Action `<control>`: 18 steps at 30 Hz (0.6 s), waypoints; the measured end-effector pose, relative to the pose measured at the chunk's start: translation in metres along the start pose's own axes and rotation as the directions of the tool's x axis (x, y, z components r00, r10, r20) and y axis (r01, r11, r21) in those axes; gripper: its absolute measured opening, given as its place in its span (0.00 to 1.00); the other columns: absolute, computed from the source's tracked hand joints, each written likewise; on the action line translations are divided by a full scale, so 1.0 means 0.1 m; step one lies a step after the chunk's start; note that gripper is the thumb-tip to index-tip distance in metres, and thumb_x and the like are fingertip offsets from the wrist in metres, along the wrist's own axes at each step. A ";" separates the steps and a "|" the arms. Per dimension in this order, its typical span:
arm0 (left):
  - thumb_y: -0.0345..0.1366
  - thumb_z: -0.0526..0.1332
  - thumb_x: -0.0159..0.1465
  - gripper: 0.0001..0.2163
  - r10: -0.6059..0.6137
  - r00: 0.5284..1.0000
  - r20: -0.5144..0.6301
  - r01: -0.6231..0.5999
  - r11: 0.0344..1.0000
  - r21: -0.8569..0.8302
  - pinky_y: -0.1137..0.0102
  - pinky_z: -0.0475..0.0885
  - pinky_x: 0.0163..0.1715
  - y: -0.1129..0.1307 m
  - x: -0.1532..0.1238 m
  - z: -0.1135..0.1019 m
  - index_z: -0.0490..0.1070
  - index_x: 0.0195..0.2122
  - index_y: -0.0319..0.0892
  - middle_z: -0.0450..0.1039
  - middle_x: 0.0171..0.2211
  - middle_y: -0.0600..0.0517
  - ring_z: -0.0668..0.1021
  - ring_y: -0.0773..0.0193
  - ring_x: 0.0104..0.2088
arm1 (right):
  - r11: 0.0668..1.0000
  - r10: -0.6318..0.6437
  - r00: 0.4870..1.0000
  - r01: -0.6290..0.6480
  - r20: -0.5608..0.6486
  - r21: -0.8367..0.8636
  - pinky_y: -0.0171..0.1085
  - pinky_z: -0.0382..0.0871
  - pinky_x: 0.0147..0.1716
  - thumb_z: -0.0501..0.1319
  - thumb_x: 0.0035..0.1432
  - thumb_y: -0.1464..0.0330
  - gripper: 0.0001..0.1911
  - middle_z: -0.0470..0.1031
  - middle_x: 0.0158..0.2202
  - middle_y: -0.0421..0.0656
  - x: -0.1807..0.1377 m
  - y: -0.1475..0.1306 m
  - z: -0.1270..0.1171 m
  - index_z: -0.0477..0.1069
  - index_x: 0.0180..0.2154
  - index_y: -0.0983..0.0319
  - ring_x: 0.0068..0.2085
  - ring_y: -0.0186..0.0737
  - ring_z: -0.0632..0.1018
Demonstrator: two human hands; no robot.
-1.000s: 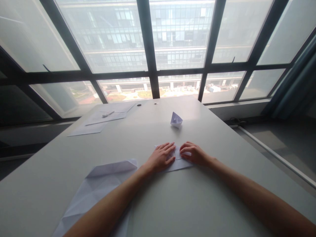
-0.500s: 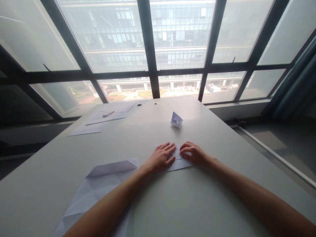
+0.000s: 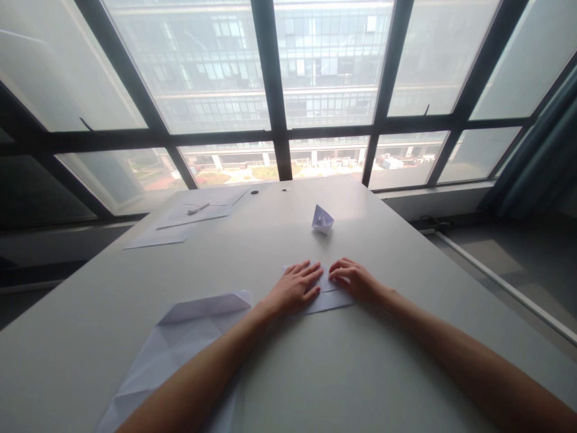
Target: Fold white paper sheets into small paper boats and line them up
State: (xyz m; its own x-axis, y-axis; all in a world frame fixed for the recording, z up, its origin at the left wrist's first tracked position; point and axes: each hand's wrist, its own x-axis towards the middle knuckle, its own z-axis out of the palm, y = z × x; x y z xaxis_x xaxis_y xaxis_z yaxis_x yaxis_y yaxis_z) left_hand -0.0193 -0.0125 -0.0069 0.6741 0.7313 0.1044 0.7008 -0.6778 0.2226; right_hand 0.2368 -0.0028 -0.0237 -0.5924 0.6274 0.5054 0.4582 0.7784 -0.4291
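Note:
A folded white sheet of paper (image 3: 331, 300) lies on the table under both my hands, with crease lines and a layered flap showing between them. My left hand (image 3: 297, 287) rests flat across its left part, fingers spread. On the right side of the sheet, my right hand (image 3: 356, 281) has its fingers curled, with thumb and fingertips closed at the paper's flap. The palm hides that corner. Just beyond the hands stands a small folded paper piece (image 3: 323, 220) with a pointed top, touched by neither hand.
A large creased paper (image 3: 180, 343) lies at the left, partly beneath my left forearm. Farther back are flat white sheets (image 3: 157, 236) with a small white object (image 3: 196, 209) on top. The white table (image 3: 369, 373) reaches toward the windows.
My right hand has shifted very slightly, and a little more of the folded paper shows beside it. The left hand stays in place.

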 end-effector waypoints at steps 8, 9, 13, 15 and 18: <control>0.49 0.49 0.72 0.24 0.006 1.000 -0.005 -0.006 1.000 0.008 0.53 0.54 0.66 0.01 0.00 -0.01 0.56 0.69 0.54 0.54 0.70 0.55 0.57 0.51 0.69 | 0.995 0.078 0.996 -0.080 -0.040 -0.059 0.43 0.72 0.46 0.62 0.63 0.71 0.06 0.78 0.40 0.46 -0.01 0.04 0.01 0.79 0.39 0.58 0.43 0.44 0.76; 0.49 0.50 0.72 0.24 0.004 1.000 -0.005 -0.004 1.000 0.005 0.53 0.54 0.66 0.01 0.00 -0.01 0.56 0.69 0.55 0.54 0.70 0.55 0.57 0.51 0.69 | 0.994 0.089 0.995 -0.091 -0.048 -0.061 0.43 0.72 0.46 0.63 0.63 0.70 0.06 0.78 0.40 0.46 -0.01 0.04 0.01 0.79 0.39 0.58 0.43 0.44 0.76; 0.49 0.50 0.72 0.23 -0.001 1.000 0.008 0.001 1.000 0.010 0.53 0.53 0.66 0.02 0.00 -0.01 0.58 0.68 0.59 0.54 0.70 0.56 0.57 0.50 0.69 | 0.992 0.107 0.992 -0.111 -0.062 -0.062 0.44 0.72 0.46 0.63 0.63 0.70 0.05 0.78 0.40 0.46 0.00 0.04 0.01 0.79 0.38 0.58 0.43 0.44 0.76; 0.49 0.50 0.72 0.22 0.000 1.000 0.010 -0.001 1.000 0.014 0.52 0.53 0.66 0.01 0.00 -0.01 0.59 0.67 0.59 0.54 0.70 0.56 0.57 0.50 0.69 | 0.992 0.108 0.992 -0.112 -0.065 -0.063 0.44 0.72 0.46 0.63 0.63 0.70 0.05 0.78 0.40 0.46 0.00 0.04 0.01 0.79 0.38 0.58 0.43 0.44 0.76; 0.49 0.49 0.73 0.22 0.006 1.000 0.007 -0.006 1.000 0.013 0.52 0.53 0.66 0.01 0.00 -0.01 0.59 0.67 0.59 0.54 0.70 0.56 0.57 0.50 0.69 | 0.992 0.107 0.992 -0.111 -0.066 -0.065 0.43 0.72 0.45 0.62 0.63 0.71 0.06 0.78 0.39 0.46 0.00 0.03 0.01 0.79 0.38 0.58 0.42 0.44 0.76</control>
State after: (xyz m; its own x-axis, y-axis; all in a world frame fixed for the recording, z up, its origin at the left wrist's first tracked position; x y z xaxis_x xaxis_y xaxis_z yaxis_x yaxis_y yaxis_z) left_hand -0.0188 -0.0133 -0.0052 0.6795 0.7269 0.0992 0.6998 -0.6828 0.2098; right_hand 0.2372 -0.0004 -0.0259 -0.4951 0.7072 0.5048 0.5636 0.7035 -0.4329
